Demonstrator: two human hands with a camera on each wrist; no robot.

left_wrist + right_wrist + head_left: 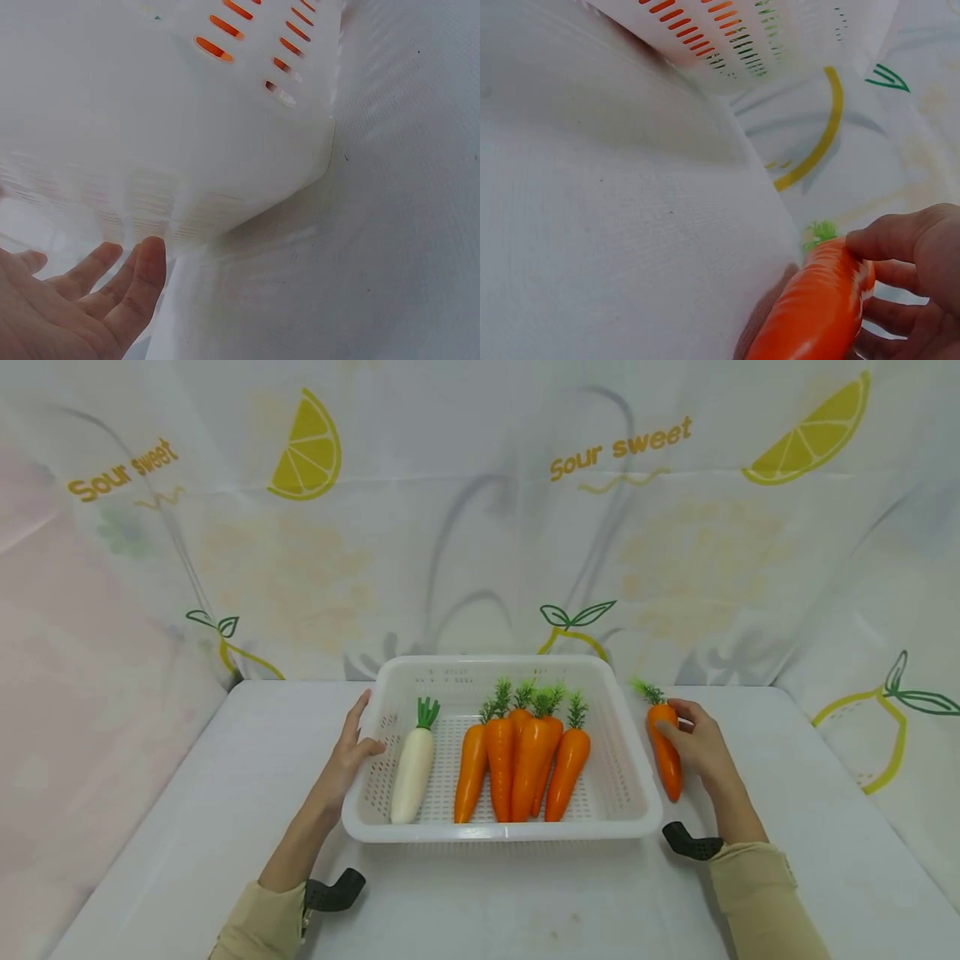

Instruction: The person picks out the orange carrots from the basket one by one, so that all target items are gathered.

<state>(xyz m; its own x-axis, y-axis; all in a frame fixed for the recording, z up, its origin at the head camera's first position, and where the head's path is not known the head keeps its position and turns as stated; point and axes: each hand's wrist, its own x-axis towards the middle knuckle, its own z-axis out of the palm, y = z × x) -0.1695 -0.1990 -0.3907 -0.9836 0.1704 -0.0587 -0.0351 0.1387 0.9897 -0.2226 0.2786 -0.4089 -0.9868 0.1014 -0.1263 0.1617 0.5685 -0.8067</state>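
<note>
My right hand pinches an orange carrot with a green top, just right of a white plastic basket. In the right wrist view the thumb and fingers lie on either side of that carrot, near its leafy end. At the basket's left side, my left hand rests with its thumb by the rim and its fingers along the outer wall. The left wrist view shows those fingertips against the basket wall. Inside the basket lie a white radish on the left and several carrots towards the middle and right.
A white cloth covers the table. Behind it hangs a curtain printed with lemons and lettering. A black wrist device sits on the left forearm, another black device on the right one.
</note>
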